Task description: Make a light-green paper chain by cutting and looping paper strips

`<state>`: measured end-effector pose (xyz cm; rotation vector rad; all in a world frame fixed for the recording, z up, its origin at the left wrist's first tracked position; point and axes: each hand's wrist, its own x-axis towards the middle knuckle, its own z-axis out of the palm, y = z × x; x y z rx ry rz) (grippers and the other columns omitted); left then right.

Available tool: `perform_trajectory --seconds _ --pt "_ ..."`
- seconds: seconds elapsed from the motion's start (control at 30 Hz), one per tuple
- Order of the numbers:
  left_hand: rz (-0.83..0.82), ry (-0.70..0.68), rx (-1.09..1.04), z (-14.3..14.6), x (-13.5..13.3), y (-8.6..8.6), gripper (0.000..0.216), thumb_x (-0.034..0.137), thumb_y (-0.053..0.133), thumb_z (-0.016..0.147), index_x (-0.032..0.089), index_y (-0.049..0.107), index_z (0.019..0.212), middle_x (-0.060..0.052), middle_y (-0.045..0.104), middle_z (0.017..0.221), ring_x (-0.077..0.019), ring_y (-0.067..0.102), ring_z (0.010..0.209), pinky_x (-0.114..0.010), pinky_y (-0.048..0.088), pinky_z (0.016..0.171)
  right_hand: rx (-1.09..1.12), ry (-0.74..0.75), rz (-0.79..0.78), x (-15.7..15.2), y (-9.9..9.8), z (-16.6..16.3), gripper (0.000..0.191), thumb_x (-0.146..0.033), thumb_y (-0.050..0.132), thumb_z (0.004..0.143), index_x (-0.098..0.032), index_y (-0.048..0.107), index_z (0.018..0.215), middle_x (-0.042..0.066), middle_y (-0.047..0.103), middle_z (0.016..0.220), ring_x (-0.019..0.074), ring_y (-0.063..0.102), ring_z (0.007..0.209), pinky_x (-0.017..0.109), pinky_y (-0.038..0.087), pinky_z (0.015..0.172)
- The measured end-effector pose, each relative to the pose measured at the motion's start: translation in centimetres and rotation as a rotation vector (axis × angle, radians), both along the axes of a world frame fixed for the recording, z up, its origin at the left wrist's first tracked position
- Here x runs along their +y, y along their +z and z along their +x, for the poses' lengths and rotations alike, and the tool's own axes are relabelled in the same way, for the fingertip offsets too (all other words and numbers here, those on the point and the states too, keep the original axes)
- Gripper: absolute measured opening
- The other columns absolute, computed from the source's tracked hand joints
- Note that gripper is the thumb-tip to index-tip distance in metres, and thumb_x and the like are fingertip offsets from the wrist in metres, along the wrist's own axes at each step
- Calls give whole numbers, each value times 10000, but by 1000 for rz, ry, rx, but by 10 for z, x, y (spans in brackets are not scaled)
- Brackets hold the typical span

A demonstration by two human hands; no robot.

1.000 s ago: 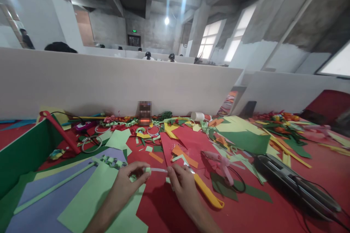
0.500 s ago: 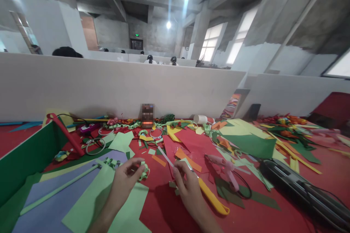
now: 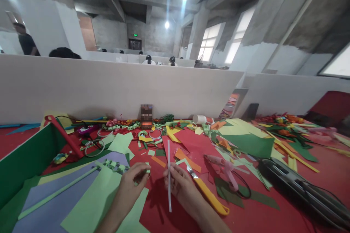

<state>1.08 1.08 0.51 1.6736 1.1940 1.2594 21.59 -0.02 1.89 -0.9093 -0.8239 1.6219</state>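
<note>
Between the thumb and fingers of my right hand [image 3: 182, 184] stands a thin, translucent white glue stick [image 3: 169, 193], nearly upright. My left hand [image 3: 133, 180] is curled, pinching a small light green paper strip [image 3: 148, 169], mostly hidden by the fingers. A yellow-handled utility knife [image 3: 209, 193] lies just right of my right hand. Farther right rests a pink hot glue gun [image 3: 225, 169] with its cord. Light green paper [image 3: 90, 196] lies under my left forearm, beside a chain of folded green paper [image 3: 116, 165].
A green box wall [image 3: 30, 145] with a red paper tube [image 3: 64, 136] stands at left. At right lies a long black device [image 3: 290, 189]. Paper scraps, a white cup [image 3: 200, 119] and a phone-like object [image 3: 147, 116] line the pale partition [image 3: 117, 87]. A person [image 3: 26, 40] stands beyond.
My right hand has turned the glue stick from a slant to nearly upright and shifted slightly left. The paper strip in my left hand shows less. A person has appeared at the far left.
</note>
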Motion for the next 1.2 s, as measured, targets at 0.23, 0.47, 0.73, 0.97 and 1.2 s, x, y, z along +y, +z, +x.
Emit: perform_trajectory --seconds 0.23,0.47,0.73,0.97,1.2 --pt "-248 11 -288 3 3 -7 326 403 744 810 187 692 1048 -67 757 921 -215 745 758 -325 620 740 -647 37 505 19 23 -1 310 -515 597 957 -229 655 1063 4 659 781 162 586 671 265 457 614" --pt "-312 6 -470 -1 5 5 429 422 838 722 193 641 1025 0 707 785 -191 735 643 -277 595 617 -1024 171 724 6 17 8 253 -294 468 1043 -305 673 1191 46 743 1107 236 674 989 334 494 866" --pt "-326 -43 -495 -3 3 2 415 441 846 733 175 690 1010 -19 738 739 -192 732 688 -279 592 675 -1032 93 710 3 14 9 261 -296 450 1043 -264 647 1211 68 741 1076 224 681 927 318 497 819" --pt "-347 -66 -508 -4 5 5 482 467 875 700 172 708 1044 -35 752 735 -204 745 705 -292 602 695 -1552 -85 679 22 5 29 288 -212 405 1029 -226 628 1212 56 758 966 222 691 863 313 450 783" --pt "-333 -80 -610 -5 3 10 455 472 806 804 183 686 1133 -4 671 778 -168 706 658 -264 578 599 -2035 -73 522 31 6 50 244 -66 485 949 -150 689 1055 156 754 1004 313 687 970 412 415 845"
